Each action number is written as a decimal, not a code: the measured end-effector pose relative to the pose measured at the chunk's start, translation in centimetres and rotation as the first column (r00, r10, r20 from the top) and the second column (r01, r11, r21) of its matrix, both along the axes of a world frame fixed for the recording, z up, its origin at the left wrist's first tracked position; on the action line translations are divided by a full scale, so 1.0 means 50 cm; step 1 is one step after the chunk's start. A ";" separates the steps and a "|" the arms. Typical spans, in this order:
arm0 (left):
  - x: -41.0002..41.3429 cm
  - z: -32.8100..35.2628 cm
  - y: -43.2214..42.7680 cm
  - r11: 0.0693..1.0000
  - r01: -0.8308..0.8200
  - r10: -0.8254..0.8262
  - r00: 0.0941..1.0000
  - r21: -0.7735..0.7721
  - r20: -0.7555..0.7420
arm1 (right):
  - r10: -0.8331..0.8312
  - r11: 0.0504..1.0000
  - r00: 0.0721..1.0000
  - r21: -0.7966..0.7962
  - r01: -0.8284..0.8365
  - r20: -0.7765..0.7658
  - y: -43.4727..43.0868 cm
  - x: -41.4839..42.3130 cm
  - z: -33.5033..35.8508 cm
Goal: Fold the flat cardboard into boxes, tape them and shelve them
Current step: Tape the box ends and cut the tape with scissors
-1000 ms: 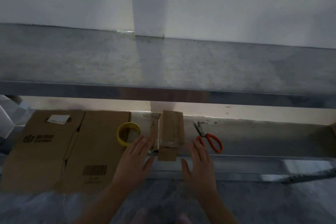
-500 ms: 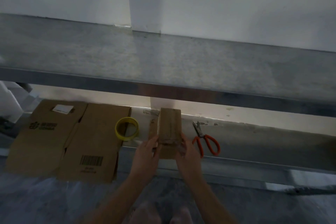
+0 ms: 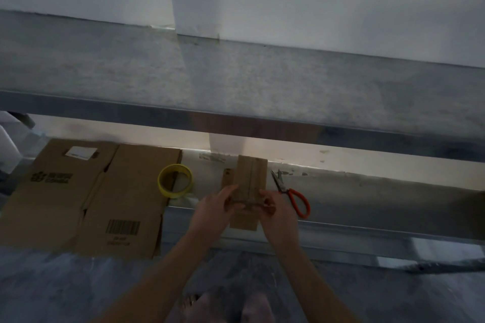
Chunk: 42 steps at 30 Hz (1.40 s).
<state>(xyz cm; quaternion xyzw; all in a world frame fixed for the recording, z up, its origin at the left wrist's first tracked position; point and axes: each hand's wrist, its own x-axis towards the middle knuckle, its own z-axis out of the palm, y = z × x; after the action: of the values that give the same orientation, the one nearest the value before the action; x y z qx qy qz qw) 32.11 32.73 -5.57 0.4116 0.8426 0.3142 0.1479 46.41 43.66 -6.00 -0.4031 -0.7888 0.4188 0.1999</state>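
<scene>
Small cardboard box (image 3: 250, 178), lying on lower shelf (image 3: 367, 199) between yellow tape roll (image 3: 175, 181) and scissors (image 3: 291, 195), near end clasped by left grip (image 3: 214, 211) and right grip (image 3: 279, 214); flat cardboard (image 3: 86, 191) further left.

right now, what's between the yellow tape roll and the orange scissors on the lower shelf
In the head view, the small cardboard box lies between the tape roll and scissors, gripped by the left hand and right hand.
</scene>
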 end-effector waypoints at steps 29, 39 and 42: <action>-0.082 0.005 0.025 0.964 0.264 -0.259 0.933 0.011 0.249 | 0.073 0.995 0.995 -0.073 -0.067 0.074 0.030 -0.010 0.017; -0.044 0.004 0.025 0.995 0.040 -0.061 0.967 0.089 0.249 | 0.043 0.973 0.999 -0.224 -0.048 -0.029 0.037 -0.017 0.023; -0.044 0.012 0.026 0.996 -0.039 0.010 0.949 0.086 0.314 | -0.171 0.880 0.982 -0.460 0.115 -0.081 0.020 -0.018 0.013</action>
<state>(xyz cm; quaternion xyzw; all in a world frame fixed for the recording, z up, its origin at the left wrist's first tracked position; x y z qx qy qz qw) 29.93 34.03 -4.98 0.3522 0.7983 0.4156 0.2568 45.52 44.68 -5.33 -0.4701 -0.6240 0.5984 0.1773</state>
